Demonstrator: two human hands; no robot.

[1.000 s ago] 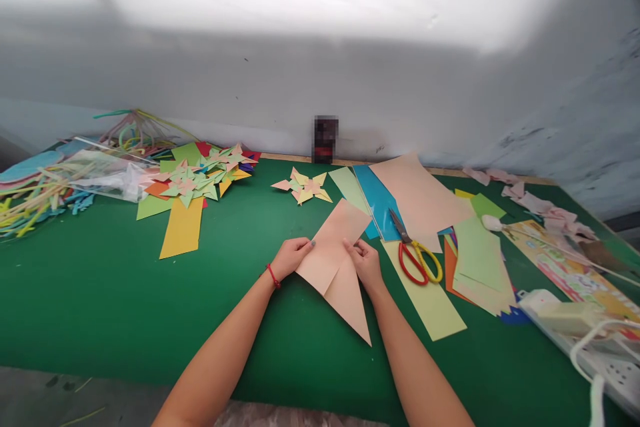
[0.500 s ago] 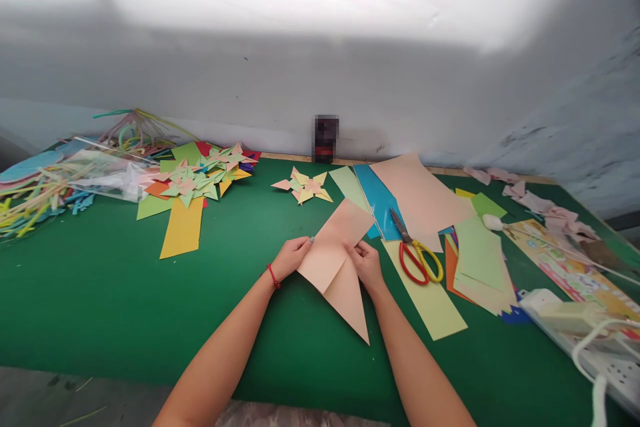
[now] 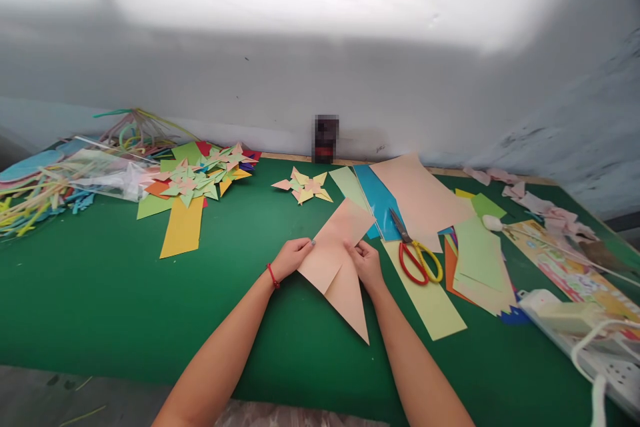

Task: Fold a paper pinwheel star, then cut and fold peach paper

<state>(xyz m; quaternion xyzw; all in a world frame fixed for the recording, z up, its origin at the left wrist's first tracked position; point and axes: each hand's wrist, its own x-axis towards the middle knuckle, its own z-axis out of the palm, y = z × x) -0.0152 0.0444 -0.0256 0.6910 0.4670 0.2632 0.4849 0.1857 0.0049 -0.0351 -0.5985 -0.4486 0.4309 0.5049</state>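
A folded sheet of pale pink paper [image 3: 334, 247] lies between my hands, low over the green table, one long point aimed down toward me. My left hand [image 3: 293, 257], with a red string bracelet at the wrist, pinches its left edge. On the right side, my right hand [image 3: 367, 263] grips the paper near the fold, thumb on top. Fingers under the sheet are hidden. Just right of my right hand, scissors [image 3: 417, 257] with one red and one yellow handle rest on a pale yellow-green strip [image 3: 433, 307]. Beyond the paper sits a folded paper star [image 3: 304, 187].
Several folded stars [image 3: 200, 177] and a yellow strip [image 3: 183, 230] lie at the left, beside a heap of coloured pipe-like strips [image 3: 35, 203]. Pink sheets [image 3: 420, 193], green sheets [image 3: 477, 253] and a white power strip [image 3: 590, 347] occupy the right. A wall [image 3: 280, 93] stands behind.
Almost nothing differs. The pink paper's upper flap edge has shifted very slightly, while both hands keep the same hold.
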